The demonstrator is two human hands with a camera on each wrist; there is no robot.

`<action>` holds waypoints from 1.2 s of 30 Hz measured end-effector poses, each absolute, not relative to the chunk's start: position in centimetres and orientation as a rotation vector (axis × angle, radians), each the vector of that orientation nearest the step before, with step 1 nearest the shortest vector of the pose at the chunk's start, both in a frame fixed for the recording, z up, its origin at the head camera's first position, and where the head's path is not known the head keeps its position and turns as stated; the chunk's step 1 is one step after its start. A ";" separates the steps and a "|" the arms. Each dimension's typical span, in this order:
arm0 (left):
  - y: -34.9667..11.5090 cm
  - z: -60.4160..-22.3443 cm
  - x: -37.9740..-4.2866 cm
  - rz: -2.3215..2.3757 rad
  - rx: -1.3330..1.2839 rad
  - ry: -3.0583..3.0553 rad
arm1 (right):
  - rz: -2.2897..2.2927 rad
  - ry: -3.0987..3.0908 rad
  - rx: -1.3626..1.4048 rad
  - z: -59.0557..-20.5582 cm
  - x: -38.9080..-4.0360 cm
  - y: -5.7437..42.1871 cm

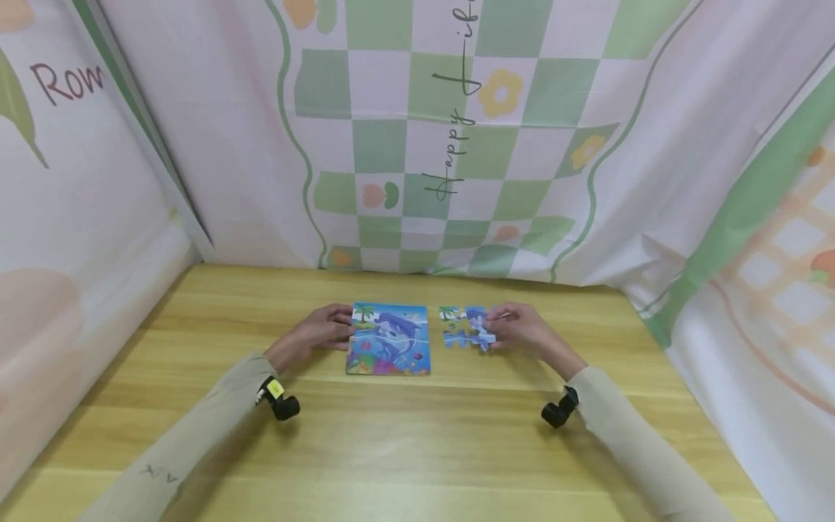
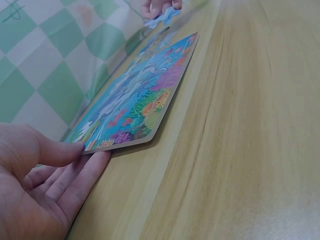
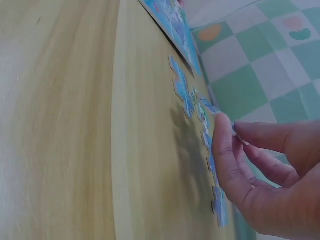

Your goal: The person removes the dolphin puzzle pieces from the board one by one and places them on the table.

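Note:
A flat picture board (image 1: 388, 359) with a dolphin, a palm tree and coral lies left of centre on the table. My left hand (image 1: 320, 330) pinches its left edge; in the left wrist view the thumb lies on top, the fingers are underneath, and the near edge is slightly raised. Right of the board lie several partly joined jigsaw pieces (image 1: 457, 338) in blue with a palm and part of a dolphin. My right hand (image 1: 522, 330) is over their right side. Thumb and forefinger pinch a small jigsaw piece (image 3: 235, 128), mostly hidden by the fingertips.
The wood-grain table (image 1: 417, 442) extends in front of both hands. A checked green and white curtain (image 1: 381, 145) hangs along its back edge, with printed cloth (image 1: 72, 217) at the left and more cloth (image 1: 737, 319) at the right.

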State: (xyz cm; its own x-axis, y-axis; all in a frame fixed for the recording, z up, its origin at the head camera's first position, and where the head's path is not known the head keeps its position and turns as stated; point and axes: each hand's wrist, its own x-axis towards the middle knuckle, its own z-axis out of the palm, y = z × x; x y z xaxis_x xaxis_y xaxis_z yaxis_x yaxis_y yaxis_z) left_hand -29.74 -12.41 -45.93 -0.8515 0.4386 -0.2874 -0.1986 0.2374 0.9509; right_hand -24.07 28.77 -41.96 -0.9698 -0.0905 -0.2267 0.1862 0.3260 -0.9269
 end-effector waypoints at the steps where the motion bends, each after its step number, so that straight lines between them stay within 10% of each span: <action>1: -12.4 -45.9 -29.8 1.656 0.216 2.012 | -1.697 2.346 0.084 -41.9 -24.0 28.9; 36: -12.4 -45.7 -29.6 1.654 0.198 2.012 | -1.091 2.823 -0.007 -43.2 -24.0 28.1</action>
